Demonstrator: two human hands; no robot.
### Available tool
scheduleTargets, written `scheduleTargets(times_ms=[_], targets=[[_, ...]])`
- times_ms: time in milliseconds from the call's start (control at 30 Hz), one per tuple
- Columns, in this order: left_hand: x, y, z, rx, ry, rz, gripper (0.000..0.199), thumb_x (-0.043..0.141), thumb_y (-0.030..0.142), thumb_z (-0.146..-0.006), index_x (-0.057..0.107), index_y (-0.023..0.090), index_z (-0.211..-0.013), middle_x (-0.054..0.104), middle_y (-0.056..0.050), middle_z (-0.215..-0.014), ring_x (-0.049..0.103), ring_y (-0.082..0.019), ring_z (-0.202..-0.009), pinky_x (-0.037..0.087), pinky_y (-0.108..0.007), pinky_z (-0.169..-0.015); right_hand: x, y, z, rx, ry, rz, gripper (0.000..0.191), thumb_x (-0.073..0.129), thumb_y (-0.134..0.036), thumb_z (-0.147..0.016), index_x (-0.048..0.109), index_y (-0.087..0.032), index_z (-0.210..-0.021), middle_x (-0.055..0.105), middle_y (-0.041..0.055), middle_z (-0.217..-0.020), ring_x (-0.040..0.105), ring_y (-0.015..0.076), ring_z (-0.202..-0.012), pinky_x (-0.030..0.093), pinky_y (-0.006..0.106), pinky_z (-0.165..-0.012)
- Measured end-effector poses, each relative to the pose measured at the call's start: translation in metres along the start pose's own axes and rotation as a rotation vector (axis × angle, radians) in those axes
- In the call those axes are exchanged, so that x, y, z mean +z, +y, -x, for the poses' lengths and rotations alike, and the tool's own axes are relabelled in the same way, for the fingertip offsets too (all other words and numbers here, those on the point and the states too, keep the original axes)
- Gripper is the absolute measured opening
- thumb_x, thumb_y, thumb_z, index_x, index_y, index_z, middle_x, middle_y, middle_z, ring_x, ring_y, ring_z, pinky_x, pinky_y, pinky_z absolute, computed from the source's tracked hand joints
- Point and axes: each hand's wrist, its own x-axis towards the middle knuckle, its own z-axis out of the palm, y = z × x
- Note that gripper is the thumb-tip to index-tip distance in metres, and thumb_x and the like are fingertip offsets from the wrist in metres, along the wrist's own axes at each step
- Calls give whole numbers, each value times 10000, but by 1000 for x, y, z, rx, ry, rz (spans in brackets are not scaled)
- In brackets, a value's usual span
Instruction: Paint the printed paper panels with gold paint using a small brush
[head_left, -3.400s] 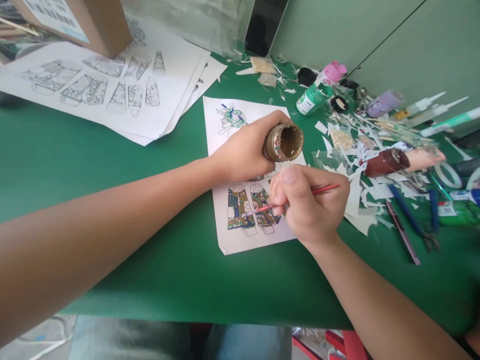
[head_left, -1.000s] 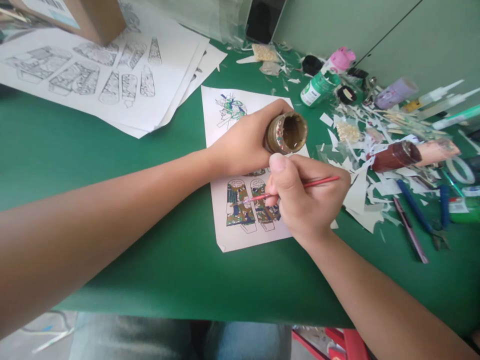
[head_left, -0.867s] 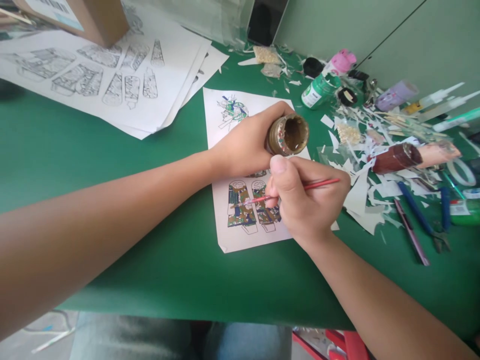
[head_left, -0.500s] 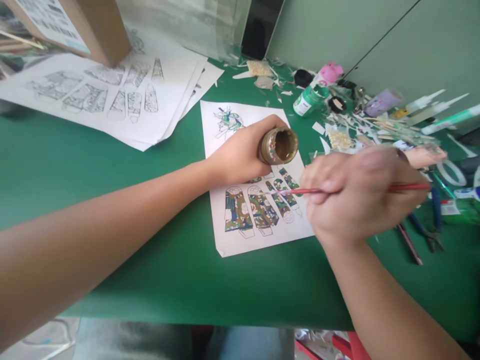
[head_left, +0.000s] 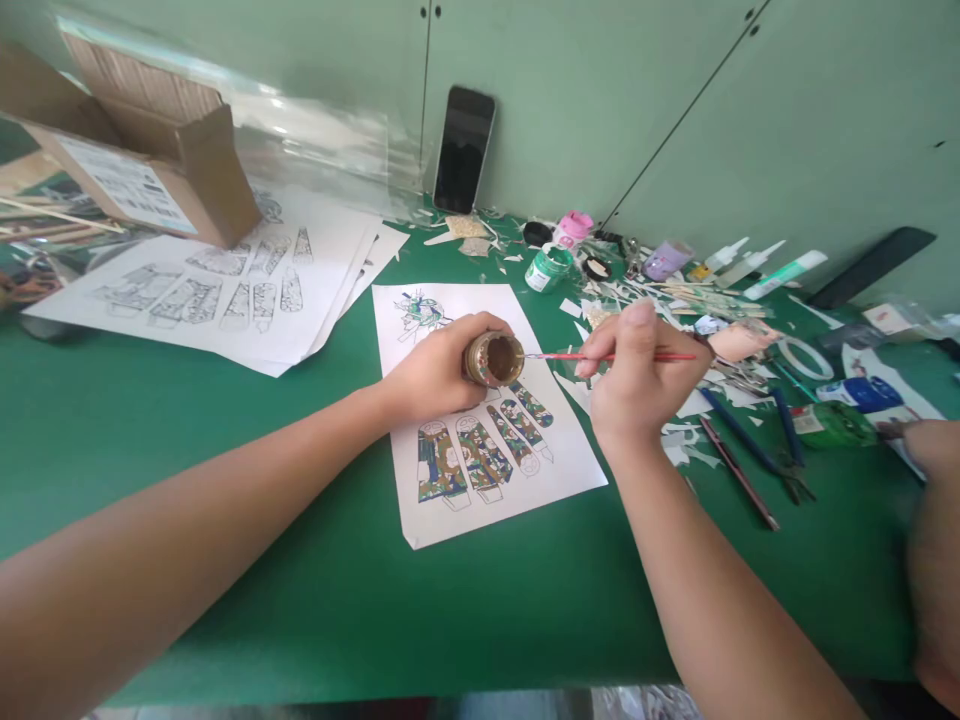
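Both fists are clamped: my left hand [head_left: 431,375] grips the paint jar [head_left: 493,360], mouth facing my right hand [head_left: 637,375], whose level brush [head_left: 600,356] points into it.

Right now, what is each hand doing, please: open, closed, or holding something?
Left hand: closed around the small paint jar, tilted above the coloured sheet.
Right hand: closed on the red paintbrush, tip at the jar's mouth.
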Motion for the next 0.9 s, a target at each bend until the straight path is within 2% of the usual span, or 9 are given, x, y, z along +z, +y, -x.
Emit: scheduleTargets(times_ms=[100,167,300,433,567,733,900], targets=[[0,0,0,-11,0,-1,537,598,128,-601,553,215,-1129,638,-38,-1148,618,-228,-1055,505,-364,-918,-2,2,-2,-3,-36,51,500,598,-475,-902,556,-205,-483,465,-51,-388,458,77,-378,364,263,-439],[0,0,0,-9,0,-3,531,600,133,-606,553,218,-1128,638,-38,-1148,617,-229,-1055,505,-367,-921,-2,3,-3,1,-15,66,493,598,-459,-904,553,-210,-481,460,-54,-383,458,77,-364,362,264,-426],[0,0,0,-14,-3,-5,529,606,126,-608,548,226,-1125,637,-39,-1152,615,-236,-1057,504,-382,-922,-3,5,-6,6,41,35,458,645,-428,-875,554,-221,-476,450,-63,-369,457,82,-332,335,270,-383],[0,-1,0,-20,-4,-6,536,610,117,-608,545,226,-1129,632,-37,-1157,613,-232,-1056,501,-376,-918,-4,5,-7,25,38,-47,460,625,-426,-885,551,-218,-481,474,-60,-387,454,85,-327,323,275,-369],[0,-2,0,-17,-3,-6,532,607,116,-623,534,219,-1140,629,-38,-1152,618,-216,-1032,502,-357,-897,-2,1,-2,28,-13,-123,458,597,-433,-905,573,-210,-506,484,-54,-400,471,83,-337,323,263,-361],[1,0,0,-14,14,9,516,640,140,-647,504,213,-1139,635,-39,-1141,626,-199,-993,498,-339,-876,5,-8,8,29,-84,-51,450,578,-427,-926,609,-195,-542,534,-39,-451,511,65,-384,348,220,-358],[2,1,0,-57,8,-19,492,654,172,-643,474,217,-1098,648,-41,-1105,637,-199,-948,490,-331,-815,7,-12,12,34,-157,-70,462,571,-437,-932,602,-198,-537,523,-34,-452,502,71,-408,360,232,-383]])
